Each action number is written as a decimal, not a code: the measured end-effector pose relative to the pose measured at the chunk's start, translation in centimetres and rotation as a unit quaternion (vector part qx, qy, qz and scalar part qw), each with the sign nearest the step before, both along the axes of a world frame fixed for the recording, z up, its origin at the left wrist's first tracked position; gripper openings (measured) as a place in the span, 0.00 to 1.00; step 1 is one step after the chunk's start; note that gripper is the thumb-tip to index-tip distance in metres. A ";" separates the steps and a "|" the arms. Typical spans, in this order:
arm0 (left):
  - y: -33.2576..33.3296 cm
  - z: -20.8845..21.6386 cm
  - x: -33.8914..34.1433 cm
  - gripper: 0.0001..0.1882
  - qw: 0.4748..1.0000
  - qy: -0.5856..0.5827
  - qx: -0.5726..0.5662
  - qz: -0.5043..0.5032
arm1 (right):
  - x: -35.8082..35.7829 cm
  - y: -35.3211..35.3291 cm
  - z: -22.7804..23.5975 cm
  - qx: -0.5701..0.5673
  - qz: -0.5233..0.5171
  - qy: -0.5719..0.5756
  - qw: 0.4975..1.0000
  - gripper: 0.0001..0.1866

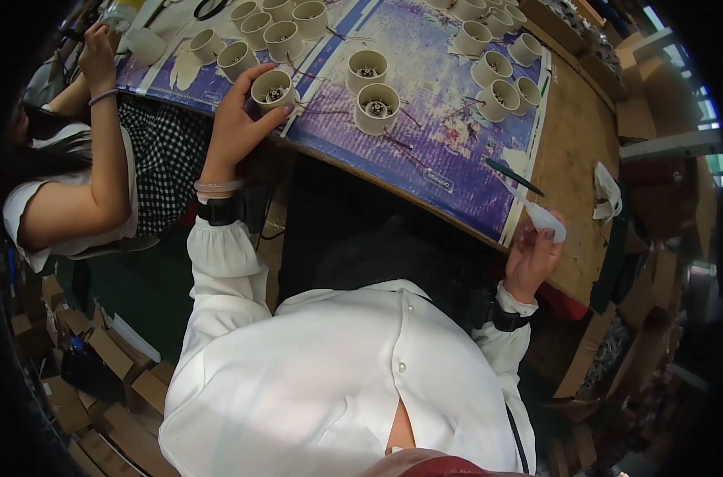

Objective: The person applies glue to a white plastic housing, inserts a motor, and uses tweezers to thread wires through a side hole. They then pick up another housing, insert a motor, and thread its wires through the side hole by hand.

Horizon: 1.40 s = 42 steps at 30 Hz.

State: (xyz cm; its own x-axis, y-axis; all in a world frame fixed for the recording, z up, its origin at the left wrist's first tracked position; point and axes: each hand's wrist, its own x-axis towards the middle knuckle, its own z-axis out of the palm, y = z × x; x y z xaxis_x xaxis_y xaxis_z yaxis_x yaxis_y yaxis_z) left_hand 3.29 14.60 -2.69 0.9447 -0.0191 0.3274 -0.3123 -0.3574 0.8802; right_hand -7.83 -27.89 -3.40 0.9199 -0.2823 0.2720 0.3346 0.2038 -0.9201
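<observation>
Beyond the left end of the near edge of the bench [574,147], a co-worker's raised hand [99,57] is seen, its contents not clearly shown; along the far edge, toward the left, a group of pale cups [282,41] is stood upright, apparently set back so that the near edge is left for handling; at the near edge, left of centre, one wired cup [272,97] is gripped by the left hand [244,115], forefinger and thumb spread around opposite sides of its wall, presumably for steadiness; to its right, two open cups [376,119] are placed mouth up on the purple sheet [481,199], their inner parts exposed, wires trailed outward, probably clear of the openings; toward the right far corner, further cups [497,102] are grouped; near the right near corner, a green stick [514,176] is laid; beside it, a white pointed applicator [546,223] is pinched in the fingers of the right hand [532,258], its tip directed toward the sheet; nearer the right edge, a crumpled white wrap [607,192] is seen
</observation>
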 end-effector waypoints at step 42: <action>-13.6 0.1 -3.3 0.37 0.951 0.041 -0.242 -0.186 | 0.1 3.5 0.5 -0.072 -0.006 0.036 0.997 0.15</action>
State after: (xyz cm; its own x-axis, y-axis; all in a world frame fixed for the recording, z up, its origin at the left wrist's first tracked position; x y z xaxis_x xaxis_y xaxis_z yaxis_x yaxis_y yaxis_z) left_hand 0.00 0.96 -2.59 0.9242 -0.2236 0.3095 -0.2622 0.2173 0.9402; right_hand -7.73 -24.44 -2.92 0.9356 -0.2558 0.2433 0.2676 0.0643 -0.9614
